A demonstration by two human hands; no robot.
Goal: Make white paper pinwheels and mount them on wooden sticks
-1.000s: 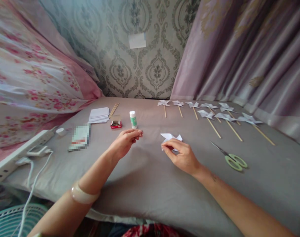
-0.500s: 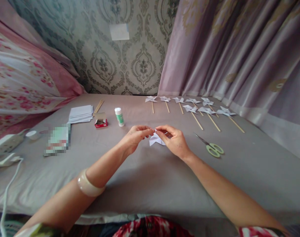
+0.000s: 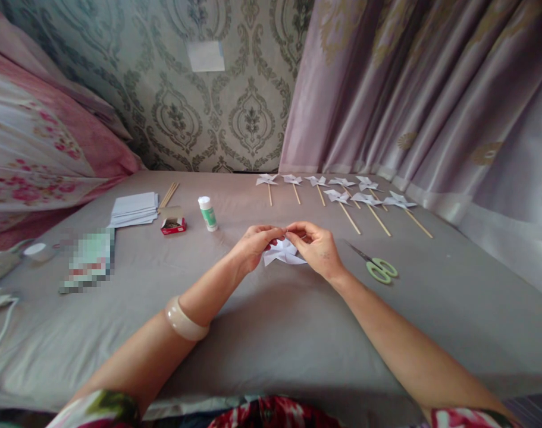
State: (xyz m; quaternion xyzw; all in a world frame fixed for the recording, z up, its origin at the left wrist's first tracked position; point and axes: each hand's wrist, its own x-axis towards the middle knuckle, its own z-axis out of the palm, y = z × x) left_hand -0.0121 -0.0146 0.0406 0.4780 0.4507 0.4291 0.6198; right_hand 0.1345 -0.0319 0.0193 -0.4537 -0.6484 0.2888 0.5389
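The white paper pinwheel [image 3: 283,254] lay below the meeting fingertips of the left hand [image 3: 257,242] and the right hand [image 3: 316,246], without a visible stick. Its blades were folded, with pointed tips spreading out beneath the fingers. The hands partly covered its upper side; whether the fingers touched it was unclear.

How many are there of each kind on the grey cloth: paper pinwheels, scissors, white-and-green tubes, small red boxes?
Pinwheels on sticks: 8
Pinwheel with no stick visible: 1
Scissors: 1
White-and-green tube: 1
Small red box: 1
Total: 12
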